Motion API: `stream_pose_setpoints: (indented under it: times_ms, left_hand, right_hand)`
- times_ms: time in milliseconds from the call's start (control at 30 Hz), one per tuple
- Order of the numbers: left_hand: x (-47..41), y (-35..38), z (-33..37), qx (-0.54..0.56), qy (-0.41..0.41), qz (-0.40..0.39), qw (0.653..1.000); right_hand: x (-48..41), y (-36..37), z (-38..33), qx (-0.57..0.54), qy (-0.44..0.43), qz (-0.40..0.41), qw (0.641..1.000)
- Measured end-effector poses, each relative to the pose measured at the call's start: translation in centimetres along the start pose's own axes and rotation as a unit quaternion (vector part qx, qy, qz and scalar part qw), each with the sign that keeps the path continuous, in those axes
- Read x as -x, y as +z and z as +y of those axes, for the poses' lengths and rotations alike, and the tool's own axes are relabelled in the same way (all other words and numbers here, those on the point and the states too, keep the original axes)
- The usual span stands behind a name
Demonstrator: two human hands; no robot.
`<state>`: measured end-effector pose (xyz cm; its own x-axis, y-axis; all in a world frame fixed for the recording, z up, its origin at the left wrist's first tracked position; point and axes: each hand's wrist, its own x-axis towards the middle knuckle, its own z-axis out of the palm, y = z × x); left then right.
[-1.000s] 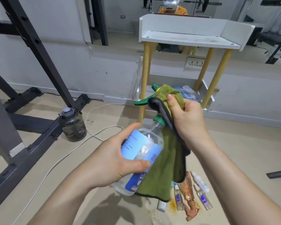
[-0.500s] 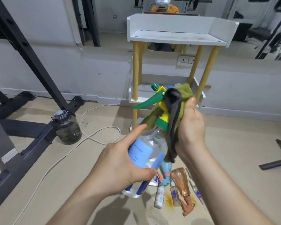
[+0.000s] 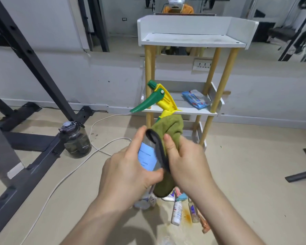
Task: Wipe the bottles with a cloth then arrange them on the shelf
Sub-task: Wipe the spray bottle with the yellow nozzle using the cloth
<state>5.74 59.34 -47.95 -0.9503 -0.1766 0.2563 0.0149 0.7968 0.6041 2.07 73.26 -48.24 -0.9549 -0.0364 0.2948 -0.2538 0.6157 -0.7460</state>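
Single view, head camera, wide-angle, worn on the person's head. Faces forward and down. Near field, close under the lens at centre: left hand (image 3: 129,171) and right hand (image 3: 187,165). Far field, straight ahead: shelf (image 3: 193,39) against the wall (image 3: 95,80). Floor (image 3: 245,174) fills the lower frame.

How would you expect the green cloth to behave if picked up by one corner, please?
Probably floppy: the green cloth drapes and folds around the spray bottle under the right hand. Likely light and not slippery, since it bunches in that grip.
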Motion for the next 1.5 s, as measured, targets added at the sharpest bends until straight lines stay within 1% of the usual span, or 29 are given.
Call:
stream_pose_setpoints:
  times_ms: [67,100,133,167,233,300,367,433,467,567,633,667,700,767,800,833,900,933,967,1033,1100,1167,1200,1233,1267,1333,1400,1467,1500]
  left_hand:
    - [0.1,0.1,0.0,-0.048,0.023,0.014,0.998]
    - [0.2,0.2,0.1,-0.058,0.031,0.011,0.998]
    - [0.4,0.2,0.3,-0.047,0.029,-0.004,0.998]
    - [0.6,0.3,0.3,-0.007,0.02,-0.027,0.999]
    - [0.6,0.3,0.0,0.141,-0.005,-0.088,0.986]
    - [0.4,0.0,-0.3,0.284,-0.001,-0.141,0.948]
    - [0.0,-0.4,-0.5,0.442,0.008,-0.191,0.876]
    - [-0.6,-0.5,-0.9,0.567,-0.013,-0.22,0.794]
    - [-0.9,-0.4,-1.3,0.599,-0.035,-0.226,0.768]
    - [-1.1,-0.4,-2.1,0.621,-0.094,-0.252,0.736]
    - [-1.2,-0.4,-2.2,0.605,-0.108,-0.252,0.748]
    - [-1.2,-0.4,-2.1,0.581,-0.11,-0.239,0.77]
    - [-1.1,-0.4,-1.9,0.532,-0.098,-0.214,0.814]
    - [-0.7,0.0,-1.3,0.338,-0.04,-0.152,0.928]
    - [-0.1,0.4,-1.0,0.23,-0.012,-0.121,0.966]
    - [0.5,0.7,-0.4,0.142,0.008,-0.081,0.987]
    - [1.0,1.1,0.2,0.104,0.021,-0.029,0.994]
    - [0.7,1.1,-0.1,0.168,0.012,-0.053,0.984]
    - [0.3,1.0,-0.5,0.264,-0.007,-0.1,0.959]
    - [-0.4,0.6,-1.1,0.436,-0.041,-0.216,0.873]
    - [0.0,0.8,-1.3,0.529,-0.066,-0.294,0.793]
    - [0.4,1.3,-1.0,0.58,-0.104,-0.316,0.743]
    - [0.4,1.4,-0.7,0.59,-0.127,-0.304,0.737]
    - [0.2,1.3,-0.4,0.575,-0.135,-0.281,0.756]
    - [0.0,1.3,-0.3,0.54,-0.126,-0.25,0.794]
    - [-0.2,1.5,-0.5,0.444,-0.076,-0.18,0.874]
    - [0.0,1.7,-0.9,0.323,-0.017,-0.14,0.936]
    - [-0.2,1.6,-0.9,0.226,0.015,-0.113,0.968]
    - [-0.4,1.2,-0.7,0.225,0.018,-0.115,0.967]
  right_hand:
    - [0.8,0.5,-0.6,0.047,0.009,-0.044,0.998]
    - [0.8,0.8,-1.0,0.002,0.027,-0.067,0.997]
    - [0.4,1.1,-1.2,-0.098,0.048,-0.077,0.991]
    - [-0.3,1.0,-1.2,-0.229,0.074,-0.074,0.968]
    - [-1.7,0.1,-0.6,-0.439,0.129,-0.105,0.883]
    - [-2.5,-0.6,0.1,-0.562,0.143,-0.155,0.8]
    - [-2.8,-0.7,0.5,-0.627,0.134,-0.18,0.746]
    - [-3.1,-0.7,0.0,-0.641,0.13,-0.189,0.733]
    - [-3.2,-0.6,-0.4,-0.637,0.129,-0.182,0.738]
    - [-3.2,-1.2,-1.2,-0.626,0.124,-0.156,0.754]
    - [-2.8,-1.4,-1.9,-0.588,0.114,-0.107,0.793]
    - [-2.5,-1.3,-2.1,-0.566,0.111,-0.065,0.814]
    - [-2.5,-1.1,-2.1,-0.545,0.113,-0.011,0.83]
    - [-2.7,-0.6,-2.2,-0.522,0.127,0.097,0.838]
    - [-2.8,-0.4,-2.2,-0.525,0.142,0.135,0.828]
    - [-2.9,-0.2,-2.0,-0.54,0.156,0.157,0.812]
    - [-2.7,-0.1,-1.8,-0.571,0.165,0.149,0.791]
    - [-2.7,-0.4,-1.6,-0.578,0.161,0.125,0.79]
    - [-2.7,-0.7,-1.4,-0.581,0.155,0.091,0.794]
    - [-2.7,-1.3,-0.9,-0.592,0.145,0.013,0.793]
    - [-2.5,-1.5,-0.6,-0.607,0.141,-0.048,0.78]
    - [-1.7,-1.0,-0.4,-0.578,0.126,-0.071,0.803]
    - [-0.9,-0.6,-0.5,-0.551,0.114,-0.069,0.824]
    - [-0.1,-0.1,-0.5,-0.53,0.106,-0.064,0.839]
    - [0.7,0.4,-0.5,-0.518,0.1,-0.057,0.848]
    - [1.8,1.3,-0.2,-0.485,0.083,-0.031,0.87]
    - [2.5,1.8,0.2,-0.453,0.07,0.004,0.888]
    - [3.1,2.1,0.5,-0.444,0.091,0.038,0.891]
    - [3.4,2.3,0.6,-0.433,0.11,0.054,0.893]
